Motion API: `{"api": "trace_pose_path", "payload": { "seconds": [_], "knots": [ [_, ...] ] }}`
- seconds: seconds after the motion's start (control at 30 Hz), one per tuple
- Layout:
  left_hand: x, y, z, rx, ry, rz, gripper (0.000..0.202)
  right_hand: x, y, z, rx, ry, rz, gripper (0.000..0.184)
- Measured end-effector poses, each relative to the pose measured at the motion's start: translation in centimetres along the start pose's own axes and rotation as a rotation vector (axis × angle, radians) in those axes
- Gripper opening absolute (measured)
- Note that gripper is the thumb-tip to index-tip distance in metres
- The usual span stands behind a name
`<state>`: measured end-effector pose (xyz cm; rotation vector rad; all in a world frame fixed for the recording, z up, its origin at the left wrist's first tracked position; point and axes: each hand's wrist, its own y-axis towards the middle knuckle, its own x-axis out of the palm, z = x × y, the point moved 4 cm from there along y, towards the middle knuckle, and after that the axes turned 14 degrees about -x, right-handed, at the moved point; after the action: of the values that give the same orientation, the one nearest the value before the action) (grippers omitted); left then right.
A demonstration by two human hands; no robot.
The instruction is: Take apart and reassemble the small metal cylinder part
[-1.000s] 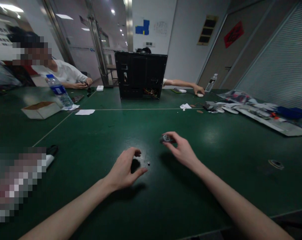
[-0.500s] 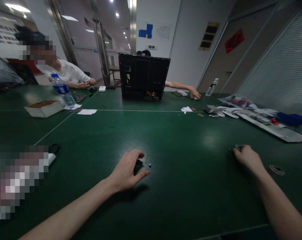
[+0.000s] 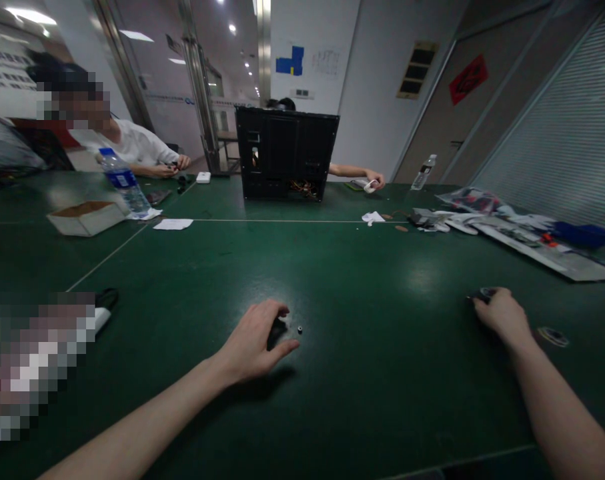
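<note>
My left hand (image 3: 257, 339) rests at the middle of the green tabletop (image 3: 362, 387), thumb and fingers apart in a curve with nothing held between them. Just beyond the thumb tip lies a tiny dark and silver round piece (image 3: 300, 329), apart from the fingers and too small to name. Over on the right, my right hand (image 3: 503, 319) is closed on a small dark object (image 3: 481, 295); its far end pokes out past the fingers, the rest is covered. Beside that wrist lies a flat ring-shaped piece (image 3: 553, 337).
A black computer case (image 3: 285, 157) stands at the far side, with a person's hand (image 3: 375, 179) beside it. Another person sits far left. Near them are a water bottle (image 3: 125, 183) and an open box (image 3: 85, 220). Assorted parts (image 3: 527, 233) cover a panel at right.
My right hand has shifted slightly right with the dark object. My left hand stays in place. Across the table, a person's hand has moved left and now holds a white object.
</note>
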<state>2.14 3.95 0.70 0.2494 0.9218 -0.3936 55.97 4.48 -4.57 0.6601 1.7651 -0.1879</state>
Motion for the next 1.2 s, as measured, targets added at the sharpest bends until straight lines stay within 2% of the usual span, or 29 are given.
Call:
{"api": "trace_pose_path", "payload": {
  "seconds": [0.13,0.2,0.27,0.33,0.4,0.53,0.6,0.67,0.77,0.9,1.1,1.2],
  "knots": [
    [-0.1,0.0,0.0,0.002,0.009,0.001,0.043,-0.3,-0.5,-0.9,-0.037,-0.028,0.074,0.068],
    [-0.1,-0.1,0.0,0.008,0.014,0.007,0.043,-0.7,-0.9,-2.4,-0.092,-0.074,0.145,0.073],
    [-0.2,-0.1,0.1,0.014,0.016,0.011,0.042,-1.3,-1.6,-5.4,-0.239,-0.131,0.213,0.074],
    [-0.1,-0.1,0.2,0.016,0.018,0.011,0.042,-1.9,-3.1,-9.9,-0.473,-0.13,0.209,0.068],
    [0.0,0.1,0.3,0.015,0.024,0.006,0.041,-2.1,-5.5,-15.1,-0.721,0.004,0.057,0.056],
    [0.2,0.3,0.5,0.019,0.037,0.002,0.039,-2.1,-12.6,-25.2,-1.161,0.288,-0.374,0.037],
    [0.3,0.4,0.6,0.021,0.044,0.006,0.039,-1.8,-15.6,-28.7,-1.287,0.323,-0.47,0.039],
    [0.3,0.4,0.5,0.022,0.052,0.012,0.038,-1.1,-17.7,-31.0,-1.384,0.303,-0.507,0.042],
    [0.3,0.4,0.5,0.026,0.058,0.024,0.036,0.6,-19.1,-32.6,-1.44,0.294,-0.508,0.03],
    [0.4,0.4,0.4,0.038,0.061,0.022,0.037,2.1,-18.9,-32.7,-1.385,0.386,-0.486,0.023],
    [0.6,0.5,0.5,0.041,0.064,0.008,0.036,2.2,-19.0,-31.9,-1.366,0.474,-0.484,0.009],
    [0.7,0.5,0.7,0.048,0.075,-0.002,0.034,1.9,-19.3,-31.8,-1.381,0.494,-0.478,0.011]
  ]
}}
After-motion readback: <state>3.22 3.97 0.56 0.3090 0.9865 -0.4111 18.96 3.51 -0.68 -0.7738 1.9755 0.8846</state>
